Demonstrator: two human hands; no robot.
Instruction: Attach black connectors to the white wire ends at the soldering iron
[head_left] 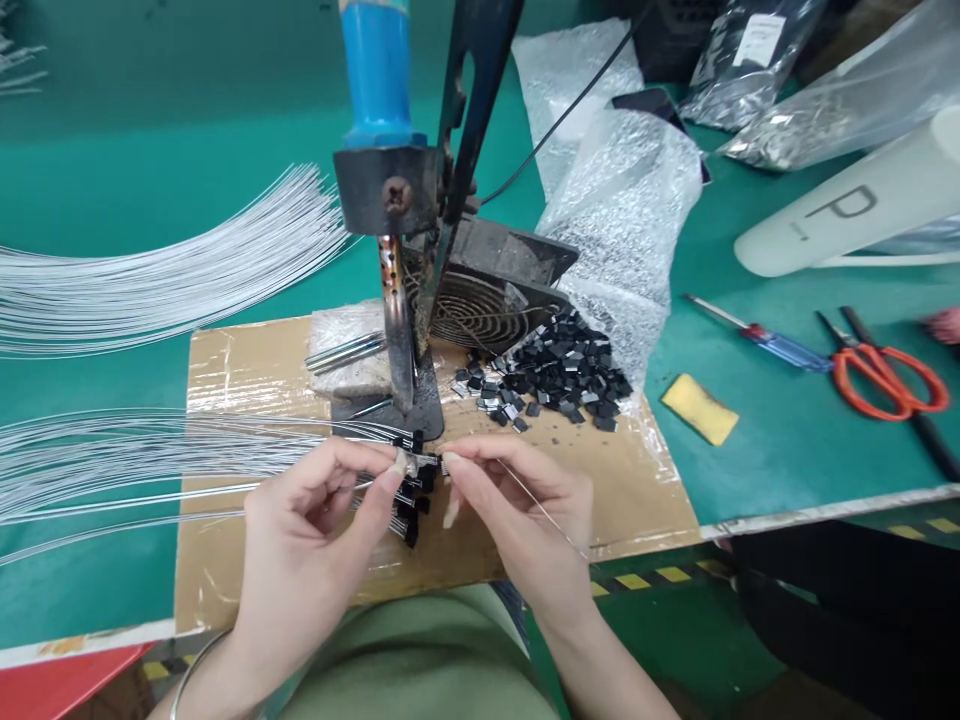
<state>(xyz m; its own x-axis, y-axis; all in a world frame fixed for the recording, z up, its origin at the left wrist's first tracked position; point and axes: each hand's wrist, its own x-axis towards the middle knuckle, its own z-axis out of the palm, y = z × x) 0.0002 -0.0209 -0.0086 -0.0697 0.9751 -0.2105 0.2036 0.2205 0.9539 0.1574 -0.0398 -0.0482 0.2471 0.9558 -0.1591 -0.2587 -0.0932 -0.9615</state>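
Note:
My left hand (322, 530) is closed, thumb and index finger pinching thin white wires (411, 463) near their ends. Facing it, my right hand (517, 500) closes thumb and index finger on a small black connector (444, 464), partly hidden by the fingertips. A thin silvery wire (541, 508) runs from the right fingers down across the palm. The two sets of fingertips nearly meet over a cardboard sheet (615, 510). Beneath them lie several wires with black connectors (409, 525) at their ends. Just above hangs a soldering iron (390, 270), tip downward, in a black stand.
A heap of black connectors (570, 365) lies beside a dusty fan (480, 300). White wires (165, 270) lie bundled at left. At right are a yellow sponge (700, 409), a screwdriver (780, 342), orange-handled scissors (885, 375) and a pale cylinder (847, 200). Bubble wrap (622, 200) lies behind.

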